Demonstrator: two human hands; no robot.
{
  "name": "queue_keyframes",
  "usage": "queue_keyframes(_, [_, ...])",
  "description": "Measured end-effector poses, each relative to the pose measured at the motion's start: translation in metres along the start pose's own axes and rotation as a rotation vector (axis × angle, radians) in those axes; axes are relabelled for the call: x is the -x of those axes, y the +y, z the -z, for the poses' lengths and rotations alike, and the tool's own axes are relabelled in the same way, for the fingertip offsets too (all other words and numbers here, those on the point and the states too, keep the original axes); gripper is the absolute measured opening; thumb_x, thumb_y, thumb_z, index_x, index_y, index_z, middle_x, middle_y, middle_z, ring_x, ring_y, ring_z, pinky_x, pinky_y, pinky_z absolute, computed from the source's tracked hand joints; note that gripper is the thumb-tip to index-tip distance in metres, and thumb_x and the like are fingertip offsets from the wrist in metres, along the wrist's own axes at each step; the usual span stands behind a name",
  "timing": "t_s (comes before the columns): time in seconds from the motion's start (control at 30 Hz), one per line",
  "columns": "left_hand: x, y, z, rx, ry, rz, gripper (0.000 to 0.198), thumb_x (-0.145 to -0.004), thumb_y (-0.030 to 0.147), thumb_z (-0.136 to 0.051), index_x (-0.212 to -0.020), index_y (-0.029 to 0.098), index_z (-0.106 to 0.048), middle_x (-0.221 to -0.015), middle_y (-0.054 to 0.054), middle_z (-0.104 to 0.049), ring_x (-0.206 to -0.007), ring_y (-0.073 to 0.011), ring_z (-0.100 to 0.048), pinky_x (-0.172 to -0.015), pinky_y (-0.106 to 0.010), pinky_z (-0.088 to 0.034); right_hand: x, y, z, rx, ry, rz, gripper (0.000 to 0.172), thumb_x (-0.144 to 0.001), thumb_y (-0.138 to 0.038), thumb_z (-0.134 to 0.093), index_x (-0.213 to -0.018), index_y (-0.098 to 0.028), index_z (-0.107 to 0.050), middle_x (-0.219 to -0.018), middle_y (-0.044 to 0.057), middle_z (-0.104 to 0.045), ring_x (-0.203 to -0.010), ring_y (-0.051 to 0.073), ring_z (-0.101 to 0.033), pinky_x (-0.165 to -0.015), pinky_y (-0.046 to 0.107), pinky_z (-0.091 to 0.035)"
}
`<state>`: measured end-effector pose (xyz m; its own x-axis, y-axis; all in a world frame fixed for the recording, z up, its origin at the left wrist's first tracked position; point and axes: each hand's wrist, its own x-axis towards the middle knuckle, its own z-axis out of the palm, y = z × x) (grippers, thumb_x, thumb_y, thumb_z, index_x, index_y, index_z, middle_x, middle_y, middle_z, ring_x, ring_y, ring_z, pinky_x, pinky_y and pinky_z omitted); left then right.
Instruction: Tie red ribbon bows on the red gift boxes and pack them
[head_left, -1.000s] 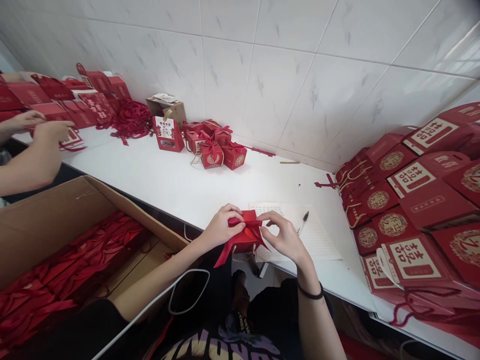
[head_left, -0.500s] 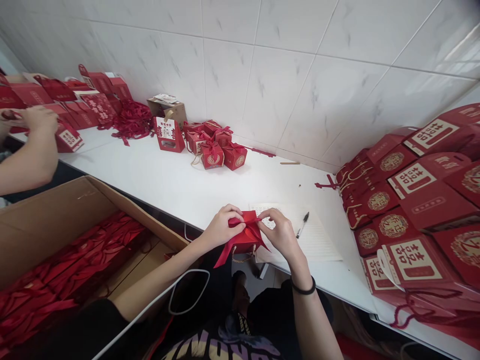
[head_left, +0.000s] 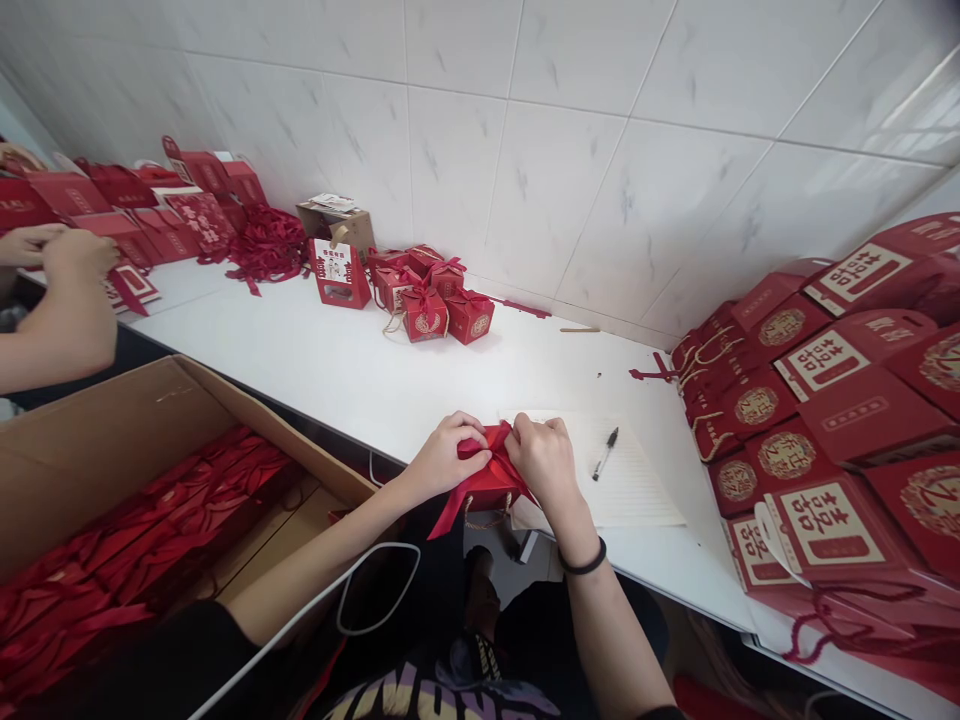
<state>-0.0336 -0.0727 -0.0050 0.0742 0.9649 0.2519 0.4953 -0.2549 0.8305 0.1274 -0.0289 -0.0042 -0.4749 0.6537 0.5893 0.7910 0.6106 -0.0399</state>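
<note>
Since half a second ago, we see that the right hand [head_left: 544,462] has turned knuckles-up and closed in over the right side of the bow, while the left hand [head_left: 442,457] stays in place; at the far left, a co-worker's hand [head_left: 79,257] has also shifted. Behind everything, we have the tiled wall [head_left: 487,150], and along it runs the white tabletop [head_left: 465,375]. On our near left stands an open carton [head_left: 82,420] with rows of red, ribboned things inside. A large pile of red boxes [head_left: 847,410] fills the right end, and a tangle of dark red ribbons [head_left: 266,240] lies toward the left end. Between them, near the wall, we find a cluster of little tied boxes [head_left: 425,313]. Lined paper [head_left: 637,490] lies by the near edge. In front of us, between both hands, is the small red box [head_left: 491,497] at that near edge; we cannot tell what supports it from below. The left fingers are clamped on its red ribbon [head_left: 448,512] beside the knot; the right fingers are curled together, pinching the ribbon's right side, their tips partly hidden. Smallest, a pen [head_left: 605,455] rests on the paper.
</note>
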Motion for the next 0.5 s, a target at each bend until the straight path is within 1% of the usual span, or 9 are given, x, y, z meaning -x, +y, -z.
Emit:
queue_keyframes(0.07, [0.0004,0.0000,0.0002,-0.001,-0.004,-0.002,0.003,-0.073,0.022,-0.060,-0.072,0.019,-0.063,-0.094,-0.003,-0.057,-0.097,-0.0188,-0.055,-0.094,-0.037,-0.042,0.0004,0.0000,-0.0005,0.002,-0.002,0.001,0.025,-0.079,-0.009,-0.037,-0.058,-0.020,-0.040,-0.043,-0.002,-0.044,-0.037,0.013,-0.030,-0.060,0.030,-0.026])
queue_keyframes(0.17, [0.0007,0.0005,0.0007,0.004,-0.012,-0.010,0.004,-0.074,0.022,-0.060,-0.073,0.019,-0.062,-0.094,-0.003,-0.056,-0.097,-0.0186,-0.054,-0.095,-0.037,-0.041,0.0017,0.0006,0.0010,-0.030,-0.013,-0.041,0.027,-0.081,-0.011,-0.039,-0.057,-0.021,-0.038,-0.043,-0.002,-0.044,-0.038,0.013,-0.031,-0.060,0.030,-0.026])
queue_keyframes(0.23, [0.0005,0.0010,0.0009,0.011,-0.013,-0.015,0.005,-0.075,0.023,-0.059,-0.073,0.019,-0.061,-0.093,-0.003,-0.056,-0.096,-0.0184,-0.054,-0.094,-0.037,-0.041,0.0020,0.0002,0.0031,-0.085,-0.012,-0.063,0.024,-0.082,-0.014,-0.041,-0.059,-0.020,-0.040,-0.048,-0.001,-0.048,-0.042,0.014,-0.038,-0.062,0.030,-0.028])
queue_keyframes(0.3, [0.0002,0.0016,0.0010,0.022,-0.014,-0.017,0.006,-0.075,0.024,-0.059,-0.073,0.019,-0.061,-0.093,-0.003,-0.056,-0.095,-0.0183,-0.055,-0.093,-0.037,-0.042,0.0011,-0.0011,0.0055,-0.181,-0.023,-0.068,0.018,-0.083,-0.017,-0.045,-0.065,-0.020,-0.043,-0.058,0.000,-0.054,-0.051,0.015,-0.046,-0.064,0.030,-0.030])
queue_keyframes(0.37, [-0.0001,0.0019,0.0010,0.033,-0.015,-0.017,0.006,-0.076,0.023,-0.058,-0.073,0.019,-0.061,-0.093,-0.003,-0.056,-0.095,-0.0182,-0.055,-0.093,-0.037,-0.042,-0.0005,-0.0029,0.0072,-0.277,-0.050,-0.065,0.015,-0.085,-0.022,-0.047,-0.070,-0.020,-0.045,-0.065,0.001,-0.057,-0.058,0.016,-0.051,-0.066,0.030,-0.032])
queue_keyframes(0.43, [-0.0001,0.0017,0.0010,0.033,-0.016,-0.016,0.005,-0.076,0.023,-0.058,-0.073,0.020,-0.060,-0.093,-0.003,-0.056,-0.096,-0.0183,-0.054,-0.093,-0.037,-0.042,-0.0018,-0.0038,0.0075,-0.312,-0.065,-0.075,0.016,-0.085,-0.021,-0.047,-0.069,-0.020,-0.043,-0.065,0.000,-0.057,-0.058,0.016,-0.051,-0.066,0.030,-0.033])
queue_keyframes(0.5, [0.0003,0.0011,0.0010,0.024,-0.017,-0.017,0.006,-0.076,0.024,-0.058,-0.073,0.020,-0.060,-0.094,-0.003,-0.056,-0.097,-0.0184,-0.054,-0.094,-0.037,-0.041,-0.0021,-0.0036,0.0066,-0.284,-0.056,-0.102,0.018,-0.081,-0.016,-0.046,-0.065,-0.021,-0.039,-0.060,0.000,-0.054,-0.055,0.016,-0.049,-0.065,0.030,-0.033])
